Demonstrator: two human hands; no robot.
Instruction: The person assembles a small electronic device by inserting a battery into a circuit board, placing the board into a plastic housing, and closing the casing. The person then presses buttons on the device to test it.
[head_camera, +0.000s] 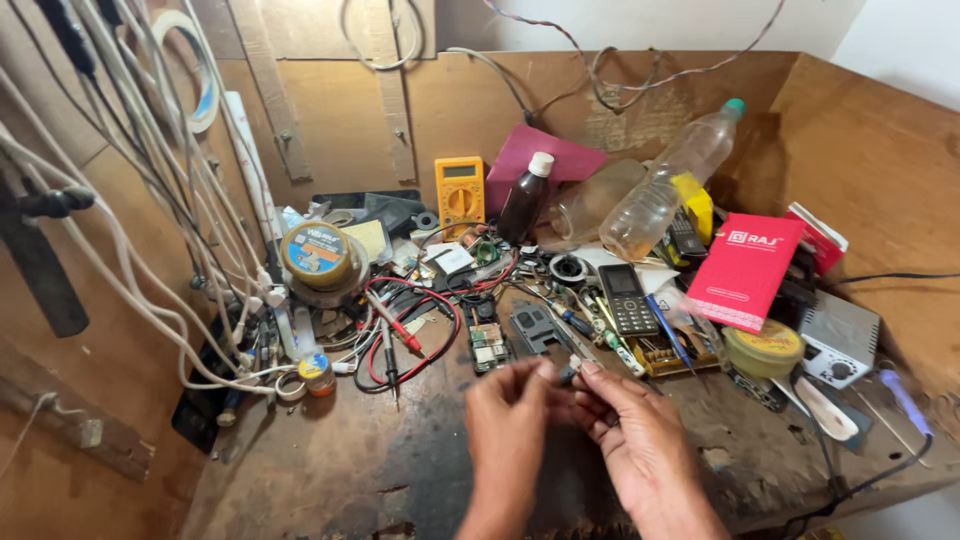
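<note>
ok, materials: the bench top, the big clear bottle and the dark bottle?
Bench top: looks like bare wood or board, matt, stained and scorched dark. Clear bottle: thin clear plastic by its dents, teal cap. Dark bottle: glossy brown, glass or plastic unclear, white cap. Both hands pinch something small.

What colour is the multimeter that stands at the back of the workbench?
The multimeter is yellow-orange with a dark round dial; the head view shows it.
</note>
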